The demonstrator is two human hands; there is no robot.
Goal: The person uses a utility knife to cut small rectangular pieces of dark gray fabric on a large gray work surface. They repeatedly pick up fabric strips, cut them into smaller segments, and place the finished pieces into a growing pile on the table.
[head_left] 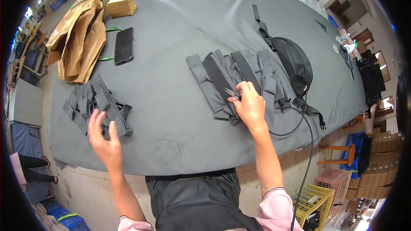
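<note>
My right hand (250,106) is closed around a pair of small thread snips (231,93), their two pointed metal blades spread and aimed up and left. Under it lies a spread row of dark grey sewn fabric strips (205,81), overlapping one another. Over at the left, my left hand (104,139) is held with its fingers apart and nothing in them. It hovers at the front edge of a smaller heap of similar grey fabric pieces (101,100). Whether its fingertips touch the heap I cannot tell.
Farther left are a crumpled brown paper bag (81,38), a stack of yellowish cards (121,5) and a black phone (124,46) on the grey-covered table (167,30). A black waist bag (292,62) borders the right pile. A black cable (309,145) runs over the table edge.
</note>
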